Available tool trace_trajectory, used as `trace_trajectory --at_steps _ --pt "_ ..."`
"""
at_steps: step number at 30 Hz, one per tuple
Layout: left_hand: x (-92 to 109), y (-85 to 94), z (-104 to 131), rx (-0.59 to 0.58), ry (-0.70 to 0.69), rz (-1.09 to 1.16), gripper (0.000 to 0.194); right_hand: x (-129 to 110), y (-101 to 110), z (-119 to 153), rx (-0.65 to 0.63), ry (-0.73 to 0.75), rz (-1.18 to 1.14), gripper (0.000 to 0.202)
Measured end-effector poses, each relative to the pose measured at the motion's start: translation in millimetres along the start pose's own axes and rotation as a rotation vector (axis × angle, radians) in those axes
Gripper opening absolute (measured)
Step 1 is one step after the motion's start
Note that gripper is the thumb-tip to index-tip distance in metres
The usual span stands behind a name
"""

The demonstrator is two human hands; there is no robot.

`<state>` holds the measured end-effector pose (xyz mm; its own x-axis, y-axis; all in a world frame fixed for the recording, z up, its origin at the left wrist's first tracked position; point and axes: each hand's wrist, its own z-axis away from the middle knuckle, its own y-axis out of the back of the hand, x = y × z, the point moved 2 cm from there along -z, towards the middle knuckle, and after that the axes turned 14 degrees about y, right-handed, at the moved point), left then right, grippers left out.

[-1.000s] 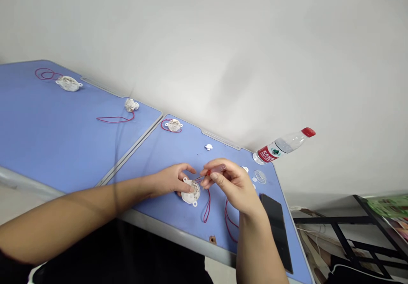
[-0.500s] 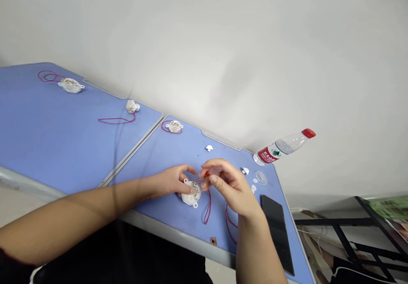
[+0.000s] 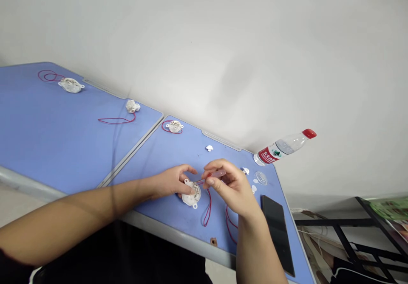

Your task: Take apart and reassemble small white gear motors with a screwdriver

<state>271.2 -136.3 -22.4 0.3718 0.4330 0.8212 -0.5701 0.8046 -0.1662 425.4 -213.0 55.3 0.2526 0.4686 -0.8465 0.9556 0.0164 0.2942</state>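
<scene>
A round white plastic piece [image 3: 190,198] with two small ears is gripped by my left hand [image 3: 174,181], thumb on its face and fingers at its edge. Between the thumb and fingers of my right hand [image 3: 228,184] is a small screwdriver [image 3: 218,173] with a clear pinkish handle. Its thin shaft points left, with the tip at the upper edge of the white piece; exact contact is too small to tell. A looped red wire [image 3: 208,209] runs from the piece over the blue table [image 3: 153,156].
Similar round pieces with red wires lie at the far left [image 3: 70,85], near the table joint [image 3: 131,106] and behind my hands [image 3: 175,126]. A water bottle [image 3: 283,148], a clear disc [image 3: 261,178], small white parts [image 3: 209,148] and a black phone [image 3: 278,233] are on the right table.
The screwdriver has turned in my right hand, so its handle lies flatter and points right, and its shaft now shows. My left hand and the white piece have hardly moved.
</scene>
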Motion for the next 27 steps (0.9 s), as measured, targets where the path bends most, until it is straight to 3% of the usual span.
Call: trace_trajectory --at_steps 4,8,13,18,27 --pt "-0.4 -0.9 -0.1 -0.005 0.006 -0.013 0.063 -2.1 5.5 1.4 -0.094 0.006 -0.036 0.014" --pt "-2.3 -2.8 0.2 0.018 -0.019 -0.034 0.063 2.7 3.0 -0.8 0.007 -0.010 0.050 0.009" --pt "-2.2 -3.7 0.9 0.037 -0.020 -0.039 0.061 5.0 -3.6 -3.8 0.144 -0.031 0.089 0.022" --pt "0.1 -1.7 0.3 0.012 -0.005 -0.016 0.062 0.6 -5.9 -3.0 0.091 0.004 0.135 0.019" --pt "1.2 0.2 -1.3 -0.031 0.015 -0.013 0.061 1.0 5.2 0.6 -0.106 -0.009 -0.032 0.013"
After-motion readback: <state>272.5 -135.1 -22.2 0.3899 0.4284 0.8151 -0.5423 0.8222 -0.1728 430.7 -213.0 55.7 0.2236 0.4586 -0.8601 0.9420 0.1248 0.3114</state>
